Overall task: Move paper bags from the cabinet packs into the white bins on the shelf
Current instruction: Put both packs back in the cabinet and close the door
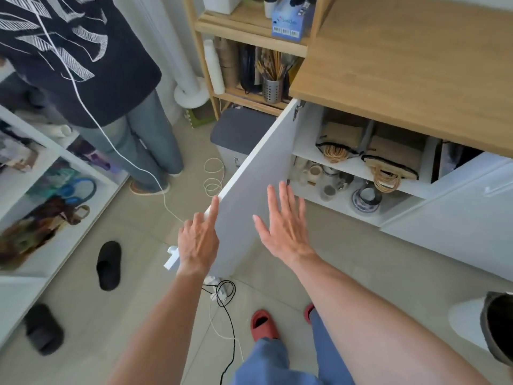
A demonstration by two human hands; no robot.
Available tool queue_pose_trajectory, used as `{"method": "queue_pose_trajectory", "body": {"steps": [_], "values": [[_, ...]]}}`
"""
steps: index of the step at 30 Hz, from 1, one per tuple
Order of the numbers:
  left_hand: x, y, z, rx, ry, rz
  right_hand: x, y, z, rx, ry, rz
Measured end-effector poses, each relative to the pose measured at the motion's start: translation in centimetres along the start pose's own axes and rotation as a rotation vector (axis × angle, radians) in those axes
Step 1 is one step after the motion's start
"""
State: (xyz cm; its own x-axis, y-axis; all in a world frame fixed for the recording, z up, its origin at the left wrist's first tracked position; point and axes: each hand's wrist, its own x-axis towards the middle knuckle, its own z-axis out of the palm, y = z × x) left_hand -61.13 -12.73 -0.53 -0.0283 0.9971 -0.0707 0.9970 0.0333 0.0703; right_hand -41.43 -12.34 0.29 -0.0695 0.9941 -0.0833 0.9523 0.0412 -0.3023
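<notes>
The white cabinet door (258, 168) stands swung open under a wooden counter (402, 68). My left hand (198, 240) touches the door's outer edge with a straight forefinger. My right hand (286, 226) hovers flat, fingers spread, in front of the door's inner face. Inside the cabinet, brown paper bag packs (394, 157) with rope handles lie on the upper shelf (311, 155). A white bin (220, 4) shows at the top of the wooden shelf unit (249, 26).
Another person in a dark top (83, 65) stands at the left by white shelving (55, 218). Cups and a bowl (366, 200) sit on the cabinet's lower shelf. Cables (222, 293), black slippers (108, 265) and a grey-lidded box (241, 129) lie on the floor.
</notes>
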Motion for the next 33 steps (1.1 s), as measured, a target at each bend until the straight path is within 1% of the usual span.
{"method": "queue_pose_trajectory", "body": {"steps": [2, 3, 6, 8, 9, 11, 14, 18, 21, 26, 30, 33], "values": [[-0.4, 0.6, 0.0, -0.030, -0.038, 0.056, -1.1, 0.9, 0.2, 0.007, -0.015, 0.027], [-0.6, 0.7, 0.0, -0.051, -0.030, 0.110, -1.6, 1.4, 0.4, 0.004, -0.025, 0.038], [-0.7, 1.3, 0.1, -0.081, 0.065, 0.359, -3.0, 3.0, 0.8, 0.004, -0.061, 0.081], [-0.7, 2.7, 0.3, -0.084, 0.170, 0.521, -3.9, 4.3, 1.0, 0.012, -0.065, 0.116], [-0.9, 3.8, 0.4, -0.095, 0.217, 0.561, -4.5, 5.0, 1.0, 0.019, -0.063, 0.132], [-1.3, 6.2, 0.8, -0.140, 0.248, 0.607, -5.6, 6.7, 0.9, 0.029, -0.074, 0.163], [-1.7, 9.8, 1.8, -0.217, 0.240, 0.708, -6.8, 10.3, 0.4, 0.041, -0.089, 0.247], [-1.3, 15.4, 3.1, -0.308, 0.226, 0.852, -8.0, 15.8, -1.5, 0.070, -0.063, 0.406], [-0.7, 20.1, 4.2, -0.371, 0.243, 0.902, -8.6, 20.0, -3.5, 0.091, -0.018, 0.513], [0.4, 28.2, 5.5, -0.402, 0.233, 0.889, -9.1, 27.1, -6.6, 0.125, 0.029, 0.636], [2.0, 34.5, 4.8, -0.270, 0.230, 0.888, -8.9, 32.3, -8.8, 0.143, 0.076, 0.708], [3.6, 38.9, 3.9, -0.086, 0.147, 0.865, -8.2, 35.3, -10.2, 0.088, 0.099, 0.711]]}}
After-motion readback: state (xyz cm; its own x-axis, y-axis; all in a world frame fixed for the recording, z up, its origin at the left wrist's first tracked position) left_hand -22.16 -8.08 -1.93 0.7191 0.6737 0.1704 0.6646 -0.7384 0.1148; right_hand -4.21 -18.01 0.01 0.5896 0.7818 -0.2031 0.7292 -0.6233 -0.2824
